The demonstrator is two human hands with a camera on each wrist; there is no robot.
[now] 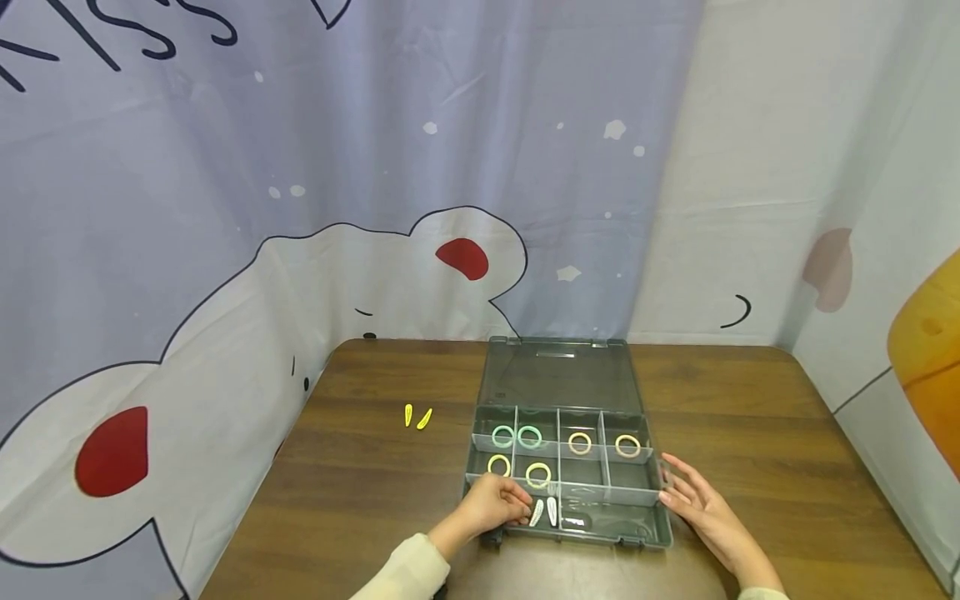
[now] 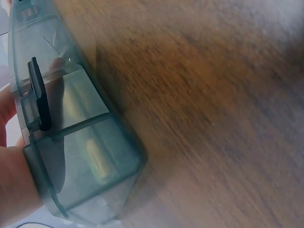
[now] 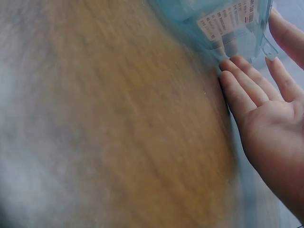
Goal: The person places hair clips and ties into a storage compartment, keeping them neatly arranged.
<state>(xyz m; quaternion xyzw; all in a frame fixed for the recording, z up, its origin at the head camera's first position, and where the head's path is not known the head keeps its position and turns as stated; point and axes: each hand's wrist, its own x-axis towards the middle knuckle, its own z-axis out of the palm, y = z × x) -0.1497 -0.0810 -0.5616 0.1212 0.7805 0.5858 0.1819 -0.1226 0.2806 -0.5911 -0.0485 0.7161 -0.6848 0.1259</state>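
Observation:
A dark translucent compartment box [image 1: 611, 521] lies on the table with its lid [image 1: 558, 375] raised behind it. My left hand [image 1: 491, 502] reaches over the front left compartment, fingers bent down inside; the fingertips are partly hidden, so I cannot tell whether they pinch anything. Two white hair clips [image 1: 552, 511] lie beside those fingers in that compartment. My right hand [image 1: 705, 517] touches the box's right side with fingers loosely extended, as the right wrist view also shows. Green rings [image 1: 502, 436], peach rings [image 1: 580, 443] and yellow rings [image 1: 537, 475] sit in the compartments farther back.
Two yellow hair clips [image 1: 424, 418] lie on the wooden table [image 1: 360, 467] left of the box. A patterned curtain [image 1: 375, 167] hangs behind the table and along its sides. A paper label [image 3: 228, 21] shows through the box in the right wrist view.

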